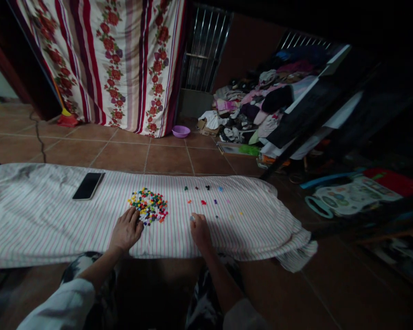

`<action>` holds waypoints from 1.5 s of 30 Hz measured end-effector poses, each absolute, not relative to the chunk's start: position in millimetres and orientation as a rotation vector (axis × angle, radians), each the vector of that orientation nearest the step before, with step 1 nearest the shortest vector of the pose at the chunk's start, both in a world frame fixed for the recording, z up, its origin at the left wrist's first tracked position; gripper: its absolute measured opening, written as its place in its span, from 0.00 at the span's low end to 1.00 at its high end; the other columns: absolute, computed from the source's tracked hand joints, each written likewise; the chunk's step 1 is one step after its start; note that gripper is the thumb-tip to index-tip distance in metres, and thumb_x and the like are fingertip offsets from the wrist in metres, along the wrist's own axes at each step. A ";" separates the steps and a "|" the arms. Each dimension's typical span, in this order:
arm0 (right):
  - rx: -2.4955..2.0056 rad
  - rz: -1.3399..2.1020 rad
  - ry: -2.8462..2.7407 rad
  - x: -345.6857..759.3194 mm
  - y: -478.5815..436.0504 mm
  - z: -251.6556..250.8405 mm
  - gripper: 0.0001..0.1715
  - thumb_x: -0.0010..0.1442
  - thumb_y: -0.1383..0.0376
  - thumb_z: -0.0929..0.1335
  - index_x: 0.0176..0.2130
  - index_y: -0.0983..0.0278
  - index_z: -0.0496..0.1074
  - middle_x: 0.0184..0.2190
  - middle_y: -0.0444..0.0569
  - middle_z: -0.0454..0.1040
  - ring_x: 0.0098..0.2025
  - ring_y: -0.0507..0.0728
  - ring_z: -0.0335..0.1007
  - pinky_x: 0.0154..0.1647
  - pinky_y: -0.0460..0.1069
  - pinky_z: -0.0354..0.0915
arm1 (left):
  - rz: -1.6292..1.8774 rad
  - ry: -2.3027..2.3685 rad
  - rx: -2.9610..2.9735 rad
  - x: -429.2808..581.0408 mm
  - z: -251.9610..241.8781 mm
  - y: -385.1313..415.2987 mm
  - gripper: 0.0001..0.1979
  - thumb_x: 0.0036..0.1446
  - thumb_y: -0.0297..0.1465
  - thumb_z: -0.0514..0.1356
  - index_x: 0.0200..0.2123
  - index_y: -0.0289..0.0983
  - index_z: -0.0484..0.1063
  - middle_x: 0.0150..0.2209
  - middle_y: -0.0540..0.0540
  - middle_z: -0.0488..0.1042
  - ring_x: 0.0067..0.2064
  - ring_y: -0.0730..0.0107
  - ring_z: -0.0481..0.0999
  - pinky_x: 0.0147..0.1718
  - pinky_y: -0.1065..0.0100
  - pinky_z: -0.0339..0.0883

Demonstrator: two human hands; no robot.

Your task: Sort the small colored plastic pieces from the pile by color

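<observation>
In the head view, locate the pile of small multicolored pieces (149,205) at the center of the frame, slightly left, on the striped cloth (55,220). Your left hand (126,229) is at the lower left edge of this pile, palm down, fingers loosely bent and touching the outer pieces; whether a piece is gripped beneath the fingers cannot be determined. Your right hand (200,228) is just right of the frame's center, below the midline, with its fingers curled inward. A pale speck (192,218) is visible at its fingertips; you cannot tell whether it is held or lies on the cloth. Above and to the right of this hand, small separate groups lie in loose rows: green pieces (186,188), black pieces (208,187) and light blue pieces (220,189) in the upper row; orange pieces (189,201), red pieces (203,202) and a pink piece (228,201) in the row below; a yellow piece (241,213) farther right and lower. A dark-screened phone (87,186) lies on the cloth at center left, well apart from your right hand. A purple basin (181,131) stands on the tiled floor (124,153), above the center of the frame.
</observation>
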State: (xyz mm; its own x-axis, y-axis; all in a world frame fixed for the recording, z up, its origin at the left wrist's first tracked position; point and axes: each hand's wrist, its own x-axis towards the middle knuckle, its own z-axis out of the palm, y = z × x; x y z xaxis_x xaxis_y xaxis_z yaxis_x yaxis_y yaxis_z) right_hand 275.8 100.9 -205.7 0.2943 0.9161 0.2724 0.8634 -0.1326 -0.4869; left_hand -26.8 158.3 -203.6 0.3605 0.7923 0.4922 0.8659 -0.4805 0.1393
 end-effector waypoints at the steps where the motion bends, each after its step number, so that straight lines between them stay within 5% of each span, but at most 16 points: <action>1: -1.998 0.103 -1.582 275.4 100.0 -205.2 0.21 0.60 0.72 0.59 0.49 0.68 0.72 0.43 0.57 0.71 0.46 0.58 0.68 0.48 0.51 0.65 | -0.769 -1.522 -2.469 -26.6 -203.3 158.2 0.20 0.62 0.38 0.50 0.51 0.33 0.68 0.56 0.33 0.70 0.60 0.50 0.67 0.53 0.52 0.66; 7: -1.864 0.008 -1.623 261.6 101.0 -193.6 0.21 0.60 0.71 0.59 0.50 0.66 0.72 0.46 0.57 0.70 0.50 0.60 0.66 0.51 0.55 0.65 | -0.763 -1.521 -2.476 -26.2 -201.6 157.8 0.20 0.62 0.37 0.50 0.52 0.31 0.69 0.56 0.32 0.70 0.60 0.50 0.66 0.54 0.52 0.66; 14: -1.728 0.264 -1.814 212.7 123.1 -177.7 0.20 0.61 0.72 0.60 0.45 0.62 0.77 0.43 0.51 0.73 0.44 0.54 0.70 0.48 0.47 0.66 | -0.816 -1.544 -2.473 -26.1 -207.1 158.8 0.19 0.64 0.37 0.48 0.51 0.33 0.69 0.55 0.34 0.70 0.60 0.51 0.66 0.55 0.52 0.65; 21: -1.713 0.343 -2.023 171.2 150.0 -163.4 0.17 0.65 0.68 0.62 0.46 0.57 0.77 0.43 0.48 0.73 0.48 0.55 0.67 0.51 0.47 0.63 | -0.878 -1.545 -2.469 -25.9 -210.3 160.3 0.18 0.64 0.35 0.48 0.51 0.34 0.69 0.55 0.35 0.70 0.60 0.52 0.66 0.55 0.52 0.66; 45: -1.839 0.276 -2.369 149.8 195.5 -140.3 0.11 0.61 0.67 0.66 0.40 0.60 0.80 0.42 0.52 0.74 0.50 0.58 0.64 0.50 0.50 0.61 | -0.853 -1.542 -2.468 -24.9 -208.1 159.6 0.19 0.64 0.36 0.49 0.52 0.33 0.68 0.56 0.34 0.70 0.60 0.51 0.66 0.53 0.53 0.66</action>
State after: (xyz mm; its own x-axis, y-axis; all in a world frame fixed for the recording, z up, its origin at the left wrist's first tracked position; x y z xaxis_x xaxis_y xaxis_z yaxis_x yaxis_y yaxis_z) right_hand 149.8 195.5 -140.3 -0.2488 0.9685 -0.0097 0.9448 0.2405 -0.2224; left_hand -24.9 159.6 -208.1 0.3266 0.7946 0.5118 0.8560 -0.4783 0.1963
